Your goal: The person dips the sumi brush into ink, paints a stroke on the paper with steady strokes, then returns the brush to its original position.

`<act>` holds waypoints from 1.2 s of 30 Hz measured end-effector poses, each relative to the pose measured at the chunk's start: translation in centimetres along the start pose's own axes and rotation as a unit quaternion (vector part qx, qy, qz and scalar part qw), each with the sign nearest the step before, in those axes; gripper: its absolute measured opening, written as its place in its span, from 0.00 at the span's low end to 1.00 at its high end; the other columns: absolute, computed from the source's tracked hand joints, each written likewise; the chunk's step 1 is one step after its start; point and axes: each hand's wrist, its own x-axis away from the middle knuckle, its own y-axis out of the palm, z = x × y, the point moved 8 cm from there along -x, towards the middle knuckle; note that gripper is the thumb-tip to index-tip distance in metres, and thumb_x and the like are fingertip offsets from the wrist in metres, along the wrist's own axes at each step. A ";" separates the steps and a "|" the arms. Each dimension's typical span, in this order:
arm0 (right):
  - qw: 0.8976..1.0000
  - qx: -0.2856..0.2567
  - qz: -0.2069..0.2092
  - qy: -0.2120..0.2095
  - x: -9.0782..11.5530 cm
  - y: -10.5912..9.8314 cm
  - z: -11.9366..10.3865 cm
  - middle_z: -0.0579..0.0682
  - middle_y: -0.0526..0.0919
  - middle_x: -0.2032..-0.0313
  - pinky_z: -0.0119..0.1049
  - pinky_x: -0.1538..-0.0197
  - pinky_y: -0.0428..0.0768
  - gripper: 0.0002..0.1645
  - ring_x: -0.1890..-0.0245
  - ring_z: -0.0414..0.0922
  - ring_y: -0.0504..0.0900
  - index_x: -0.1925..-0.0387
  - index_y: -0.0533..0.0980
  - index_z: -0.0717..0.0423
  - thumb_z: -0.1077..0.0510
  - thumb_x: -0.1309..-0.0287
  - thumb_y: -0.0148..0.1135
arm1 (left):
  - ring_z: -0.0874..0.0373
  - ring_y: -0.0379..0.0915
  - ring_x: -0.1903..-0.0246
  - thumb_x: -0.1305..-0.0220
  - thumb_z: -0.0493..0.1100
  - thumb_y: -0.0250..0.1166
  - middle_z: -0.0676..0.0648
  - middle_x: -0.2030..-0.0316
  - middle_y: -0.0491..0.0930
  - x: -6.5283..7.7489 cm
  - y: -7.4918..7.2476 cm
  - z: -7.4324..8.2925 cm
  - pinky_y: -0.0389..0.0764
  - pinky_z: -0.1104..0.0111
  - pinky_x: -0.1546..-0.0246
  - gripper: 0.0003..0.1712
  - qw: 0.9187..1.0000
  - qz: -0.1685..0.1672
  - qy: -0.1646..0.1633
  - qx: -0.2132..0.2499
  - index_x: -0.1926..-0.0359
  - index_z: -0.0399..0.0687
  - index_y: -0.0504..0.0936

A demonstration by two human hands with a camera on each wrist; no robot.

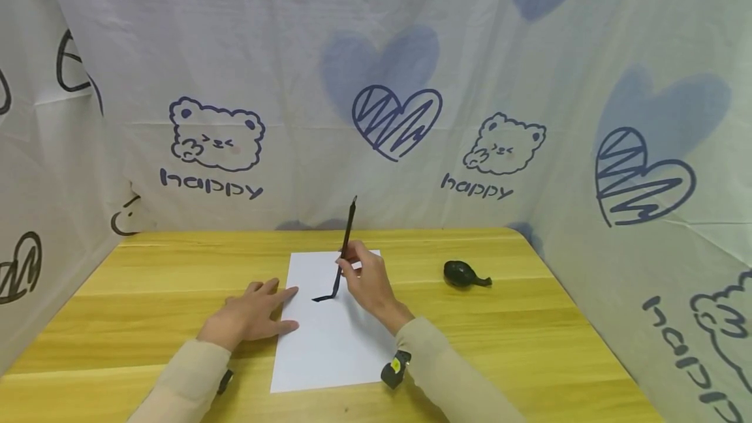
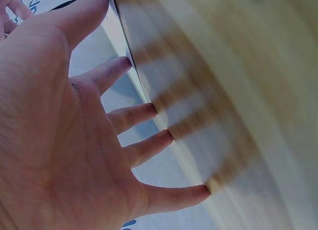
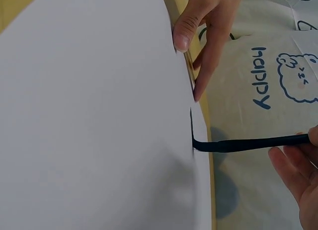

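At the centre of the head view a white sheet of paper [image 1: 331, 338] lies flat on the yellow wooden surface [image 1: 529, 344]. The right hand [image 1: 367, 282] pinches a long black brush [image 1: 343, 250] partway down its shaft, fingers curled round it, the handle tilting up toward the backdrop. Its soft tip bends against the paper, where a short dark stroke [image 1: 322, 297] shows. The left hand [image 1: 252, 318], lower left of centre, lies flat with fingers spread and straight, fingertips [image 2: 164, 136] on the sheet's left edge, gripping nothing. A small black rounded object [image 1: 464, 274] sits on the surface well to the right of the paper.
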 end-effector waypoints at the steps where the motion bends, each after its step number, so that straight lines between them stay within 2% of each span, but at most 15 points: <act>1: 1.000 0.000 0.002 -0.002 0.0 -0.1 0.0 0.57 0.87 0.62 0.27 0.64 0.86 0.06 0.62 0.50 0.88 0.55 0.77 0.63 0.67 0.33 0.63 | 0.26 0.56 0.27 0.35 0.71 0.64 0.30 0.23 0.60 0.0 0.0 0.0 0.65 0.20 0.44 0.46 1.000 0.001 0.000 0.000 0.24 0.56 0.68; 12: 1.000 -0.006 0.003 0.016 0.0 -0.7 0.9 0.58 0.87 0.62 0.27 0.63 0.86 0.07 0.61 0.51 0.88 0.55 0.77 0.63 0.67 0.33 0.63 | 0.24 0.55 0.27 0.35 0.70 0.64 0.30 0.23 0.59 0.1 0.0 0.1 0.64 0.18 0.44 0.46 1.000 0.002 0.007 0.006 0.23 0.55 0.67; 24: 1.000 -0.006 0.021 0.004 0.0 -1.7 1.2 0.58 0.87 0.64 0.29 0.65 0.87 0.06 0.63 0.52 0.88 0.57 0.77 0.63 0.68 0.34 0.64 | 0.24 0.55 0.27 0.35 0.70 0.64 0.30 0.23 0.59 0.2 0.1 0.0 0.64 0.18 0.44 0.46 1.000 0.005 0.012 0.009 0.23 0.54 0.67; 36: 1.000 0.003 0.024 0.014 0.0 -2.5 2.1 0.59 0.87 0.63 0.29 0.64 0.86 0.07 0.63 0.52 0.88 0.56 0.77 0.63 0.68 0.35 0.64 | 0.26 0.55 0.27 0.35 0.70 0.64 0.31 0.23 0.59 0.0 0.2 -0.1 0.65 0.19 0.44 0.46 1.000 0.004 0.005 0.005 0.23 0.55 0.67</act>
